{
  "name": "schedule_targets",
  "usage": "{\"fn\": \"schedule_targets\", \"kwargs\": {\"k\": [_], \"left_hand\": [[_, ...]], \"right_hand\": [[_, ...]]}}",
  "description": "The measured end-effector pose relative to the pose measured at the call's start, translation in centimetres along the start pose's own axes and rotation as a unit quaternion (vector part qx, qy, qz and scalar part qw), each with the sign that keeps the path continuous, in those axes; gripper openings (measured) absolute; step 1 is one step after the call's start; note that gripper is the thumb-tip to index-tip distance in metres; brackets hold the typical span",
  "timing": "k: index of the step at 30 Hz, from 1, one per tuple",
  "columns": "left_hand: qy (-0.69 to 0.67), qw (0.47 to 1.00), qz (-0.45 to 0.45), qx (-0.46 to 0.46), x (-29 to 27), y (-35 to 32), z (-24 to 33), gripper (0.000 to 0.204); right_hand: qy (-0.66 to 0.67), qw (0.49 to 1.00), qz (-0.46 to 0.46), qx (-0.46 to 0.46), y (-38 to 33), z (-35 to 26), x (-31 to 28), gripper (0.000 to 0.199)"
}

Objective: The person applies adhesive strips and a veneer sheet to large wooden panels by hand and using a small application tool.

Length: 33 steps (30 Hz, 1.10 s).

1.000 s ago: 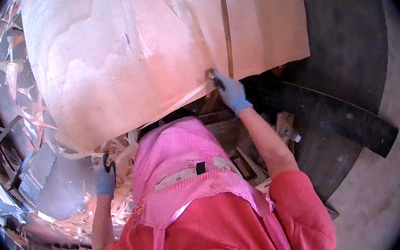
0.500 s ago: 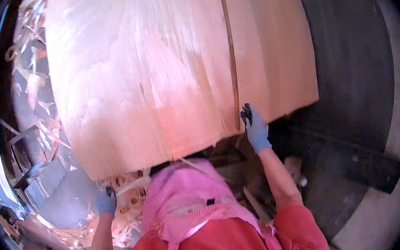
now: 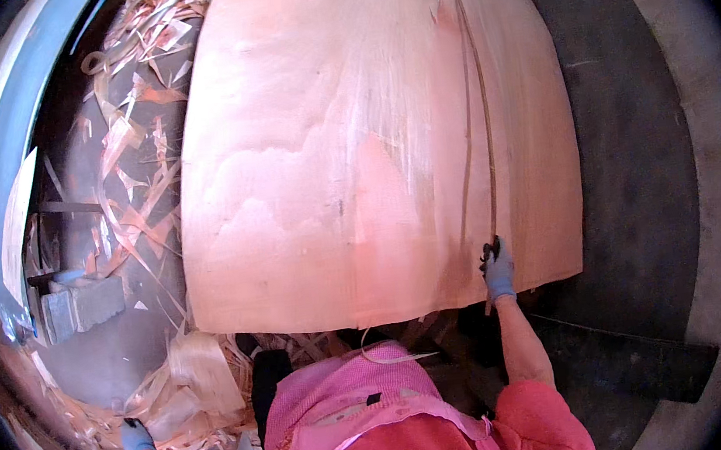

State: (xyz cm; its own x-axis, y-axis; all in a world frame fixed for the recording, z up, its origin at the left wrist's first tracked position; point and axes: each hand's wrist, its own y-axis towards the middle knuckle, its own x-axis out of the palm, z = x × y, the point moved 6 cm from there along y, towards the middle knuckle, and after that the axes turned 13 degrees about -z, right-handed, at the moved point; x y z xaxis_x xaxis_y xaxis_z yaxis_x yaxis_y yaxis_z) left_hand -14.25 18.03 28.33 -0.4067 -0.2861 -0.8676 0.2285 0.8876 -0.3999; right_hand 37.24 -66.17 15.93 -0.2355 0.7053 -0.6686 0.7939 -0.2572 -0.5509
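Note:
A large sheet of pale wood veneer lies before me, its near edge just beyond my apron. My right hand, in a light blue glove with dark fingertips, is closed on the near end of a long thin wood strip. That strip runs away over the right part of the sheet and casts a shadow beside it. My left hand, gloved alike, is out at the lower left, by a heap of veneer scraps. Its fingers are too small and dark to make out.
Veneer shavings litter the floor along the sheet's left side. Grey blocks stand at the left. A dark surface extends to the right, with a dark beam near my right arm. A curled sliver lies against my apron.
My left hand has moved away from the sheet's near left corner, out to the lower left. My right hand has shifted slightly right, and the strip now stands off its shadow. The view has turned left.

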Motion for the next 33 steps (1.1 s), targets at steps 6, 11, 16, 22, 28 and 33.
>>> {"fn": "schedule_targets", "kwargs": {"k": [6, 11, 16, 22, 28, 33], "left_hand": [[-0.274, 0.959, -0.061, 0.037, 8.1, 10.7, -10.6, 0.033], [-0.206, 0.975, 0.042, 0.066, 0.0, 8.2, -3.4, 0.041], [-0.299, 0.947, 0.086, 0.073, -3.7, 11.9, -8.9, 0.051], [-0.303, 0.945, 0.056, 0.108, -14.8, 19.5, -1.8, 0.068], [-0.281, 0.949, 0.108, 0.091, -22.1, 30.6, 1.8, 0.07], [-0.213, 0.971, 0.083, 0.067, -24.1, 37.7, 5.1, 0.06]], "right_hand": [[0.325, 0.939, -0.06, -0.098, -5.7, -5.5, 11.5, 0.047], [0.453, 0.89, 0.043, -0.023, -10.9, -0.3, 16.4, 0.046], [0.363, 0.929, 0.021, -0.061, -15.0, -14.3, 20.4, 0.021], [0.356, 0.926, -0.047, -0.114, -16.1, -22.5, 24.1, 0.024], [0.295, 0.934, -0.113, -0.165, -21.0, -30.1, 28.3, 0.041], [0.291, 0.912, -0.18, -0.223, -19.6, -35.0, 31.9, 0.045]]}}
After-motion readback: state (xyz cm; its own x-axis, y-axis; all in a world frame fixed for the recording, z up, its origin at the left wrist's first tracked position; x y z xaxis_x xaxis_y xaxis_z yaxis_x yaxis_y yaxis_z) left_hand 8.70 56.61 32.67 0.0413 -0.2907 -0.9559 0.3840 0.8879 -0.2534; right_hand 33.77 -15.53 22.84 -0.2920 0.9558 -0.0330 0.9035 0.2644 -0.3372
